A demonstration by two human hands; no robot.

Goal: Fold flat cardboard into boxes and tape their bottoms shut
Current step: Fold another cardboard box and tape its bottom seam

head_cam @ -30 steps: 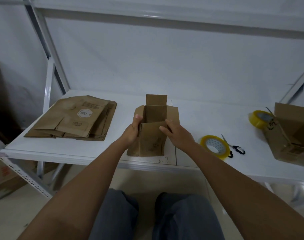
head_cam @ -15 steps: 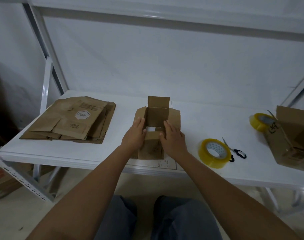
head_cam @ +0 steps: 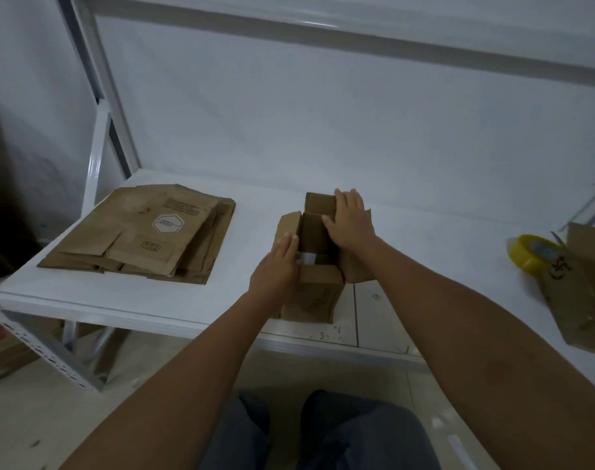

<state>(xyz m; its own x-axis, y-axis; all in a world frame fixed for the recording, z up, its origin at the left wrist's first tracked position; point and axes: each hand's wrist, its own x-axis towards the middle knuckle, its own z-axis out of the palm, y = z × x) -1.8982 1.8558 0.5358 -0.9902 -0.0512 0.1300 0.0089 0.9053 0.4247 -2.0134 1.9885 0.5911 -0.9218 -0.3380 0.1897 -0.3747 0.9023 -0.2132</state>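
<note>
Folding the bottom flaps in on the box [head_cam: 314,293], mid-table near the front edge.
Left hand [head_cam: 278,266] and right hand [head_cam: 351,222] are both pressing flaps with flat, straight fingers, gripping nothing. I'm guessing next up is tape [head_cam: 530,253], sitting far right.

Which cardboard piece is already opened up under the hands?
The small box at the table's middle, standing between left hand and right hand; the stack of flat cardboard lies unfolded to its left.
</note>
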